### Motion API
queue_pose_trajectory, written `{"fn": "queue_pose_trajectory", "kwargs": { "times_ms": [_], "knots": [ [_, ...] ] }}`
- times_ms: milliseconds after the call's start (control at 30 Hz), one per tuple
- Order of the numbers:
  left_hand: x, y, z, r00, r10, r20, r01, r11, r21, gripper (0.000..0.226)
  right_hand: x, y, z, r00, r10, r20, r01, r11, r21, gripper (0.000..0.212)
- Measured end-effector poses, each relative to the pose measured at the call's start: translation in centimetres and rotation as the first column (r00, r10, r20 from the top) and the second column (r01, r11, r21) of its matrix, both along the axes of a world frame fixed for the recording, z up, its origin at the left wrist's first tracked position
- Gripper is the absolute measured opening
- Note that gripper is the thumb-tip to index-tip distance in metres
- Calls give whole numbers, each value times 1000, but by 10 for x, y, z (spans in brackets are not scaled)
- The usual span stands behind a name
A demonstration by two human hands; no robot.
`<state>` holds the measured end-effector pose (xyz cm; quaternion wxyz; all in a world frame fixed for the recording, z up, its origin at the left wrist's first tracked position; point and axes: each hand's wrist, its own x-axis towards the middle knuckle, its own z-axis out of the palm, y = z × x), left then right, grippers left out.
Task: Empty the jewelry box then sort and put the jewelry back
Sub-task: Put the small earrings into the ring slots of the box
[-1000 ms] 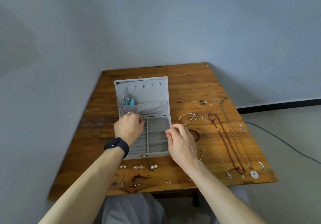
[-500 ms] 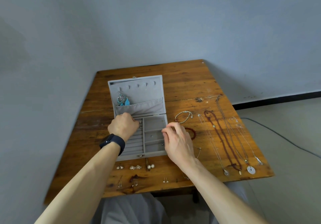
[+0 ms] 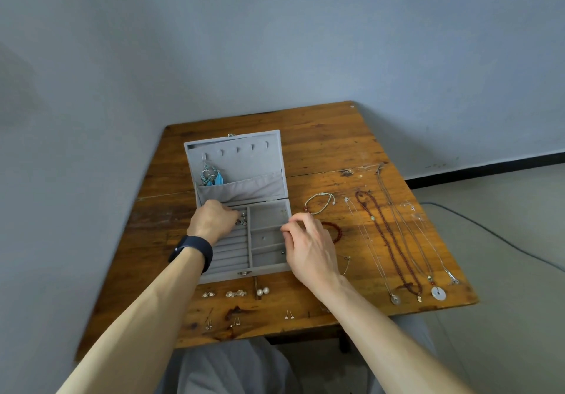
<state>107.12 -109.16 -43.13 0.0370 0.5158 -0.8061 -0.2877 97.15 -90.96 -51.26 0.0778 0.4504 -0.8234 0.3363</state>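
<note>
Table (image 3: 321, 149), open jewelry box (image 3: 244, 161), left hand (image 3: 214, 219) inside, right hand (image 3: 308, 247) alongside

Left hand (image 3: 214, 221) fingertips hidden behind its own knuckles, grasp unreadable, small metal pieces (image 3: 243, 219) beside them too small to identify, right hand (image 3: 312, 247) covering jewelry box (image 3: 226, 275) right wall and part of red bead bracelet (image 3: 336, 231), both forearms cut by bottom edge.
</note>
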Motion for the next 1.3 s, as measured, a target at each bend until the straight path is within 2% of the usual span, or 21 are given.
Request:
{"fn": "queue_pose_trajectory", "kwargs": {
  "times_ms": [167, 333, 467, 733, 1067, 1300],
  "knots": [
    [-3, 4, -3, 999, 13, -41, -13, 1000, -11, 17, 0, 1, 1, 1000, -2, -5, 2, 1000, 11, 14],
    [-6, 6, -3, 1000, 6, 24, -4, 996, -91, 22, 1, 1, 2, 1000, -4, -6, 5, 1000, 11, 15],
    [-6, 6, -5, 999, 34, 4, -33, 998, -52, 19, 0, 1, 1, 1000, 2, -8, -2, 1000, 20, 16],
    [1, 9, -8, 1000, 15, -8, -16, 992, -128, 20, -1, 2, 2, 1000, 6, -9, -6, 999, 35, 24],
    [4, 10, -3, 999, 27, -47, -30, 998, -59, 19, -2, 3, 5, 1000, 18, -8, -17, 999, 48, 24],
    [30, 30, 22, 993, -57, -99, 36, 979, -201, 18, 2, 8, 19, 998, 44, -33, -40, 991, 130, 30]
  ]
}}
